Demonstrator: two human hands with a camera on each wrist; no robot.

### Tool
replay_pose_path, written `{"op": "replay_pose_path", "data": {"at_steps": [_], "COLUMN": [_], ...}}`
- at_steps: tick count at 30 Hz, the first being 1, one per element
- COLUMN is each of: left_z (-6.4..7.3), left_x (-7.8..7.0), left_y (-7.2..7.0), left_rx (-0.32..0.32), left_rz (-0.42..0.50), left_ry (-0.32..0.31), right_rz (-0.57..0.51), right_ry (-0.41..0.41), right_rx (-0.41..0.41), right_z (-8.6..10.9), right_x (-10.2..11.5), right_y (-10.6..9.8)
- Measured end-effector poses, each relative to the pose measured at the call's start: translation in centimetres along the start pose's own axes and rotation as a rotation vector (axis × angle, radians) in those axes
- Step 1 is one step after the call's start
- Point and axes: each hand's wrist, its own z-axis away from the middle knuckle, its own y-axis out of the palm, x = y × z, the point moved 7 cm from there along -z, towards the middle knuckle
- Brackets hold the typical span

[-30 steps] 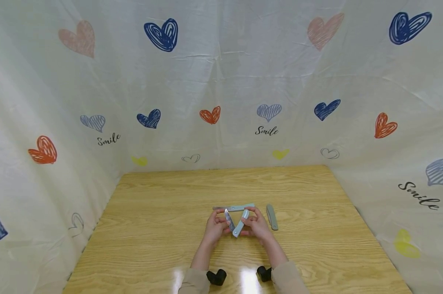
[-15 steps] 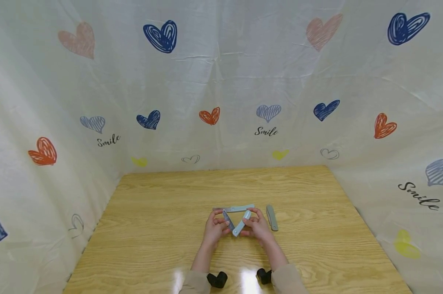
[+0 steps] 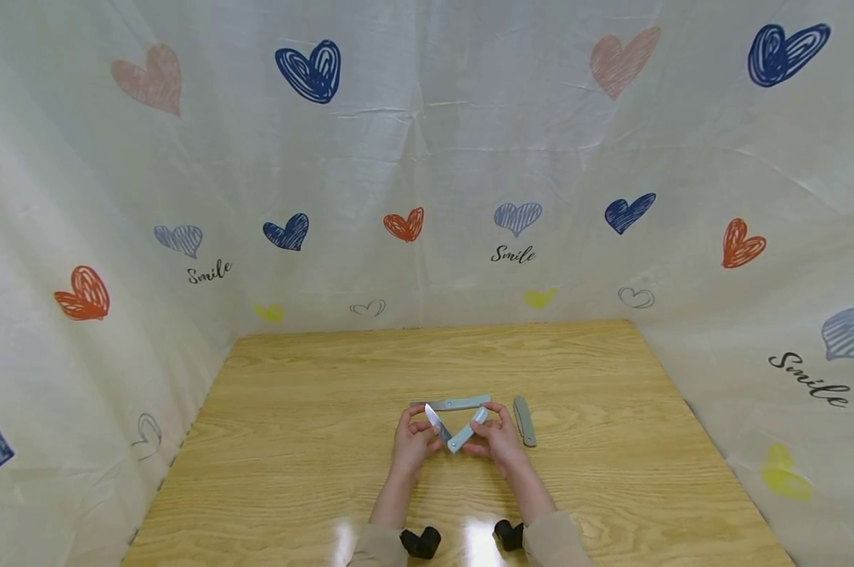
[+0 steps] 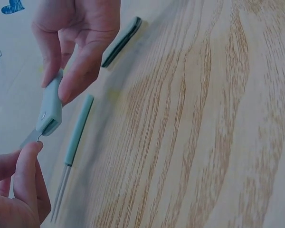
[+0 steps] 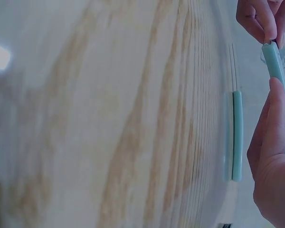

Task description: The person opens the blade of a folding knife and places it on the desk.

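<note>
A folding knife (image 3: 469, 431) with a pale blue-green handle is held above the table, its blade swung partway out in a wide V. My left hand (image 3: 410, 450) pinches the blade (image 4: 30, 137) between thumb and fingers. On the other side, my right hand (image 3: 503, 442) grips the handle (image 5: 277, 66), thumb along one face. Just beyond the hands lies a second folding knife (image 3: 467, 402), unfolded, blade toward the left. A third folding knife (image 3: 524, 421), greyer green and folded, rests right of my right hand.
The wooden table (image 3: 313, 441) extends around the hands on all sides. A white curtain (image 3: 427, 142) printed with hearts hangs at its back and sides. Black wrist mounts (image 3: 421, 542) sit near both sleeves.
The held knife's V has widened: its blade tip has swung left and its handle end slightly right. Both hands keep their hold, and the two knives on the table stay put.
</note>
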Motion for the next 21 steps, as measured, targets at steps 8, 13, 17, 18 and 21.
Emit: {"op": "replay_pose_path", "data": {"at_steps": [8,13,17,18,21], "left_z": [0.22,0.29,0.37,0.41,0.51], "left_x": [-0.02,0.13,0.17,0.21,0.32], "left_y": [0.03,-0.04,-0.07,-0.08,-0.08], "left_rx": [-0.031,-0.061,-0.096,-0.107,-0.137], "left_rz": [0.038,0.058,0.072,0.073,0.089], "left_ry": [0.014,0.015,0.014,0.013,0.015], "right_rz": [-0.068,-0.098,-0.127,-0.133,-0.152], "right_ry": [-0.009,-0.01,-0.002,0.001,0.02], "right_rx": [0.013,0.014,0.012,0.011,-0.002], "right_z": [-0.04,0.01,0.16,0.17,0.22], "right_x": [-0.09,-0.17,-0.14,-0.15,-0.21], "right_y": [0.1,0.01,-0.02,-0.02,-0.04]}}
